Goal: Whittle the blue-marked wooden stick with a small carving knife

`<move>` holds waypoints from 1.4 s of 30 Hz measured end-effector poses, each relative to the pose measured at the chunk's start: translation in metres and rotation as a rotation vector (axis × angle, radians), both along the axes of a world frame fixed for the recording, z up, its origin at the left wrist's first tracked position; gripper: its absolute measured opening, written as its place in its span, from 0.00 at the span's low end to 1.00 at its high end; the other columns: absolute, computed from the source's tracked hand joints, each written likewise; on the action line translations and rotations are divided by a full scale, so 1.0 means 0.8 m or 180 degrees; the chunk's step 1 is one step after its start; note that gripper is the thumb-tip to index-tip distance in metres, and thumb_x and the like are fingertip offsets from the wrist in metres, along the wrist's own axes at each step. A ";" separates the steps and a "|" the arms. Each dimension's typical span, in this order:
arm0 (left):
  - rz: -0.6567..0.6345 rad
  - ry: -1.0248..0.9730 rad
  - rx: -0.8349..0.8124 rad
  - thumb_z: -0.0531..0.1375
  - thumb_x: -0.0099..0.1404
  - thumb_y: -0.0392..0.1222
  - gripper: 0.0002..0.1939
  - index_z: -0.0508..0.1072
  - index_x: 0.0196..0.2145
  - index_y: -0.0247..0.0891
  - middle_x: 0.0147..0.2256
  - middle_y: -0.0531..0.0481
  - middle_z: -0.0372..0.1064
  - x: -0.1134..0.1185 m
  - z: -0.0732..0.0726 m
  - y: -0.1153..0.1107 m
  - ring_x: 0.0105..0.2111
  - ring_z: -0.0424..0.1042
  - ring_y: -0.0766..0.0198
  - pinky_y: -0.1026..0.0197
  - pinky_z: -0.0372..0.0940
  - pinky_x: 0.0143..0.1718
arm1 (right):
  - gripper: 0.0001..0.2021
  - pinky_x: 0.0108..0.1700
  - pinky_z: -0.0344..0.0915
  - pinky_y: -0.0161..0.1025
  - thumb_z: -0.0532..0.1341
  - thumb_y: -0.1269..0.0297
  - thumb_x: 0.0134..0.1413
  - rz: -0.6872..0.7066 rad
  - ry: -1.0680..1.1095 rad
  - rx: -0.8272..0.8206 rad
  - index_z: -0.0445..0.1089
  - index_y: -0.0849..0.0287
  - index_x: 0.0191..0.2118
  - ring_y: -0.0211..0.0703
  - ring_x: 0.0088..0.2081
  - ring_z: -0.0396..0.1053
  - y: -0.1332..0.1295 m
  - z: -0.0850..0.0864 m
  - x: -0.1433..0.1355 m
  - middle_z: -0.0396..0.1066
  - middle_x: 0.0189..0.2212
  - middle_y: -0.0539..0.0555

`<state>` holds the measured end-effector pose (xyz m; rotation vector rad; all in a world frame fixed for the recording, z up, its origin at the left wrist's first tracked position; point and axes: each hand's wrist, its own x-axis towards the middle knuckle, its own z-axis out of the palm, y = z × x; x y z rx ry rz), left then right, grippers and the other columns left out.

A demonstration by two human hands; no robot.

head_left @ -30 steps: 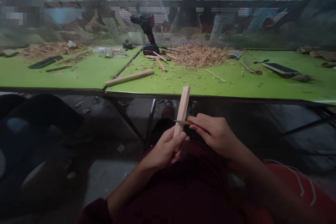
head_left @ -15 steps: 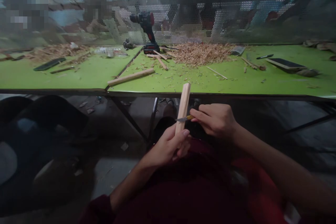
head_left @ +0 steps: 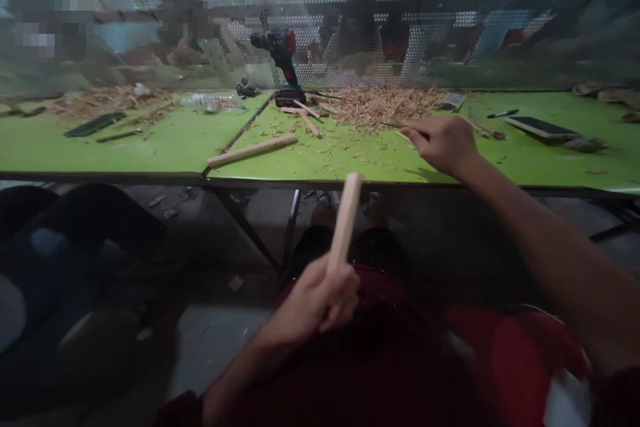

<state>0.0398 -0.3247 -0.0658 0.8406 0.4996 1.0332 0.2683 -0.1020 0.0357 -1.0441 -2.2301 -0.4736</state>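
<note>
My left hand [head_left: 320, 297] is wrapped round the lower end of a pale wooden stick [head_left: 345, 221], which points up and away from me in front of the table edge. My right hand [head_left: 443, 143] is raised over the green table [head_left: 310, 163], closed round a knife whose thin dark blade [head_left: 391, 125] points left, in front of a heap of wood shavings [head_left: 385, 107]. Most of the knife's handle is hidden by my fingers.
A cordless drill [head_left: 284, 67] stands near the perforated screen [head_left: 425, 27]. A thicker wooden rod [head_left: 253, 149] lies near the front edge. A phone [head_left: 543, 127] and pen [head_left: 503, 113] lie at right. A person's dark-clothed legs [head_left: 100, 227] are at left.
My right hand has moved away from the stick, forward and to the right, with the knife. The stick has turned slightly and dropped a little in my left hand.
</note>
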 end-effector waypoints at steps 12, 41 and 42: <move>0.0664 0.0918 -0.0149 0.60 0.64 0.52 0.15 0.64 0.36 0.37 0.15 0.63 0.57 0.007 -0.004 0.016 0.10 0.52 0.76 0.72 0.43 0.11 | 0.13 0.30 0.61 0.33 0.54 0.61 0.66 0.1365 0.0087 -0.1294 0.74 0.59 0.46 0.36 0.30 0.71 -0.182 -0.072 -0.056 0.75 0.31 0.52; -0.0472 -0.0805 0.0086 0.50 0.73 0.43 0.11 0.62 0.32 0.38 0.13 0.62 0.54 0.014 -0.002 0.016 0.10 0.44 0.77 0.75 0.47 0.13 | 0.12 0.28 0.61 0.34 0.54 0.63 0.66 0.1152 0.0332 -0.0536 0.74 0.61 0.44 0.36 0.26 0.68 -0.182 -0.059 -0.039 0.73 0.27 0.52; -0.0517 -0.0823 0.0090 0.49 0.73 0.44 0.11 0.63 0.34 0.38 0.13 0.62 0.54 0.013 -0.002 0.016 0.10 0.44 0.76 0.75 0.47 0.13 | 0.13 0.27 0.58 0.33 0.54 0.63 0.66 0.1225 0.0190 -0.0501 0.74 0.61 0.45 0.34 0.25 0.66 -0.189 -0.065 -0.046 0.72 0.26 0.51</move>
